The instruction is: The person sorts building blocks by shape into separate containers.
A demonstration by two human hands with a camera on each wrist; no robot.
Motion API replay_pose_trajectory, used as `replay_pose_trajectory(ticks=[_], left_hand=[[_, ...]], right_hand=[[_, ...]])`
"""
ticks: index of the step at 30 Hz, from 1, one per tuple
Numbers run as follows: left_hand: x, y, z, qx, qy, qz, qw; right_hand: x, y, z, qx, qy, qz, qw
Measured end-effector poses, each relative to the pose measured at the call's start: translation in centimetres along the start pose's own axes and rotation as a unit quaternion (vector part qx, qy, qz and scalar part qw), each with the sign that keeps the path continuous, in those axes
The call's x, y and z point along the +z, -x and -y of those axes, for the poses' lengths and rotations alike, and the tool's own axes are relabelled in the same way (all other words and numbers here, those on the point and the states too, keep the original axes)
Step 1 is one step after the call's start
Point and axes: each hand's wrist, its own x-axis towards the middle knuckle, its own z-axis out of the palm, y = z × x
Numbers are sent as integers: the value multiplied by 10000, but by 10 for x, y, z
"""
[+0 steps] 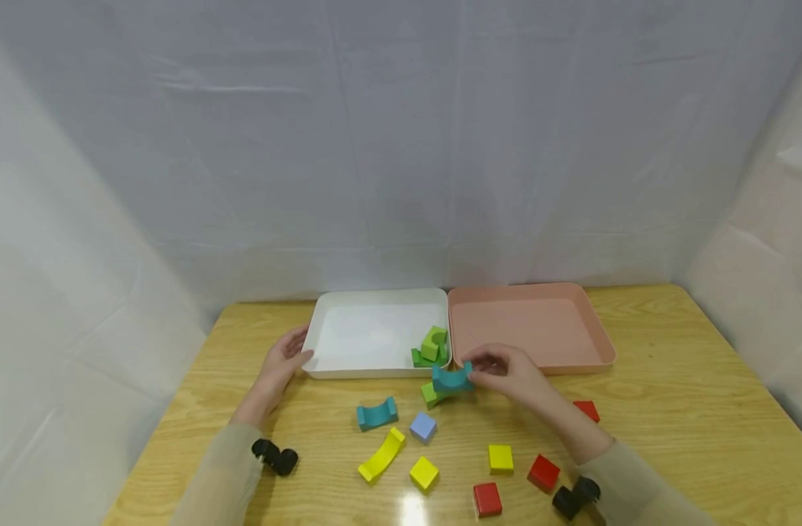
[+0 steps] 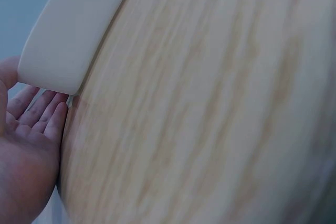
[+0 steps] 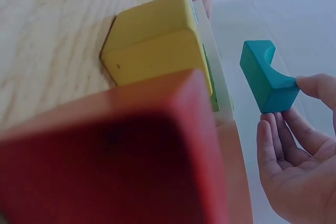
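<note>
My right hand point(image 1: 509, 372) pinches one end of a teal arched block point(image 1: 451, 378) between thumb and fingertips, the right wrist view showing its curved cut-out. In the head view this block overlaps a light green block point(image 1: 432, 395) just in front of the trays. My left hand point(image 1: 281, 365) holds the near left corner of the white tray point(image 1: 348, 371), thumb at the rim and fingers along the outer side. Inside that tray, at its right end, lie a light green arched block point(image 1: 432, 343) and a darker green block point(image 1: 420, 359) beneath it.
A pink tray point(image 1: 598, 358) adjoins the white one on the right. Nearer me lie another teal arched block point(image 1: 377, 415), a yellow curved block point(image 1: 382, 456), a lavender cube point(image 1: 424, 427), yellow cubes point(image 1: 501, 459) and several red blocks point(image 1: 487, 499). White sheeting point(image 1: 401, 146) surrounds the table.
</note>
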Motion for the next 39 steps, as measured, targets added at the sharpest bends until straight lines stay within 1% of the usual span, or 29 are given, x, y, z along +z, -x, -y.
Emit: replay_pose_trajectory(ticks=[12, 16, 21, 28, 39], left_hand=[[1, -2, 0, 0, 37, 2, 10000], [1, -2, 1, 7, 17, 10, 10000], [1, -3, 1, -10, -20, 0, 10000], [1, -4, 1, -35, -70, -28, 10000], [1, -2, 1, -9, 8, -17, 10000]], right_hand=[[0, -11, -2, -28, -239, -161, 9996], [-1, -14, 0, 35, -311, -175, 9994], [-1, -18, 3, 211, -438, -261, 9985], [0, -28, 8, 215, -264, -328, 9989], [7, -45, 11, 388, -416, -435, 9974]])
